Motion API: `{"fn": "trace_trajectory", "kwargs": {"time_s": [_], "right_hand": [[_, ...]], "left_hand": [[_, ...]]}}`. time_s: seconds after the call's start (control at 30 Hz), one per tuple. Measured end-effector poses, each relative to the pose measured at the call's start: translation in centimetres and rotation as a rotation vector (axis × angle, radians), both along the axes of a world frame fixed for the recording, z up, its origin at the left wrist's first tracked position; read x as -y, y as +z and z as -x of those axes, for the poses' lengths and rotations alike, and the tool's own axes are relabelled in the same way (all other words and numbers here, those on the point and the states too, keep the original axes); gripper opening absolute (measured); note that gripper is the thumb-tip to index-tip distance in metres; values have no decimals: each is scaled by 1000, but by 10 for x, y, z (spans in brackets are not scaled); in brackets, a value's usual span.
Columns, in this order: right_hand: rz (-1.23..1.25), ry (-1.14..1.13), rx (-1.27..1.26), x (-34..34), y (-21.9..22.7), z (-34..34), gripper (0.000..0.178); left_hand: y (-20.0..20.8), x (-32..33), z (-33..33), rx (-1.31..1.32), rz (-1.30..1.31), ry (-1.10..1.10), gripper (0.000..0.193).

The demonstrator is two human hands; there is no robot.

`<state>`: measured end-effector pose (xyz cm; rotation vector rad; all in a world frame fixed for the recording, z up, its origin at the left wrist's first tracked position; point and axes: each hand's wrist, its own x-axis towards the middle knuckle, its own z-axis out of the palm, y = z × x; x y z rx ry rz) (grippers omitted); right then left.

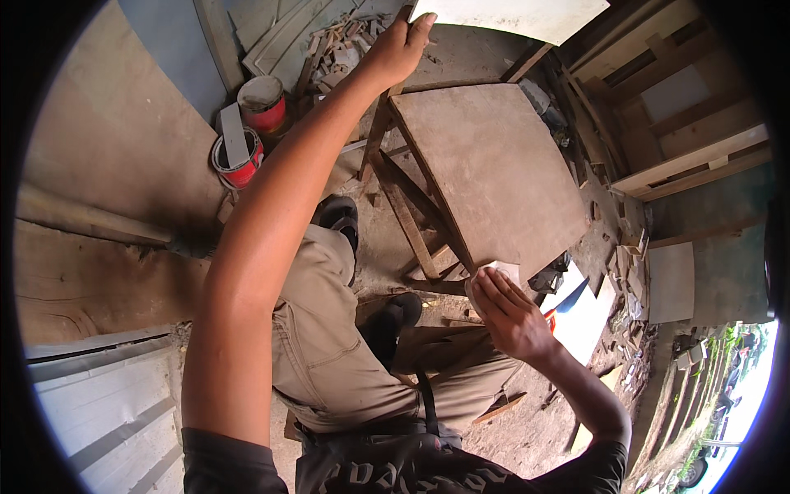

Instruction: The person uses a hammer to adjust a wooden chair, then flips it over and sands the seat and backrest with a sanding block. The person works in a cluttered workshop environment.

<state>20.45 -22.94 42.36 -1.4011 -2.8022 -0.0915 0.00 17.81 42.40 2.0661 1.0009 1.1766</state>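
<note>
At the top of the head view, my left hand (403, 48) is closed on the corner of a white board (510, 15), which runs out of the picture. My right hand (514, 321) presses its fingers over a folded white piece (508, 269), paper or cloth, I cannot tell which. That piece lies at the near corner of a brown wooden tabletop (494, 165). The tabletop rests on a dark wooden frame with legs (403, 214).
Two red paint cans (262, 105) stand at the left, the nearer with a flat strip (234, 136) across it. Wood scraps (341, 53) lie piled behind them. A white sheet (584, 321) leans low at right, beside more scraps. Wooden panels (115, 280) line the left.
</note>
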Motion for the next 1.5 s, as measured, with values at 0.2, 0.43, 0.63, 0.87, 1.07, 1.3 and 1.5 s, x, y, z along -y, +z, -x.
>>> {"fn": "trace_trajectory", "kwargs": {"time_s": [0.2, 0.43, 0.63, 0.87, 1.07, 1.3, 1.5], "right_hand": [[245, 488, -32, -36, -3, -48, 48], [237, 625, -21, -150, -7, -10, 40], [21, 577, 11, -275, -11, 32, 29], [7, 344, -72, -278, -16, 53, 28], [268, 304, -310, -99, -13, -7, 30], [161, 311, -62, -31, -4, -17, 41], [72, 308, -241, -181, -20, 20, 34]], "left_hand": [[12, 29, -16, 196, -82, 101, 58], [18, 38, -6, 192, -73, 124, 56], [19, 42, -11, 255, -68, 113, 56], [14, 21, 6, 164, -6, -32, 56], [24, 26, 9, 190, 23, -179, 42], [23, 30, 10, 237, 15, -181, 45], [20, 23, 4, 189, 39, -113, 55]]}}
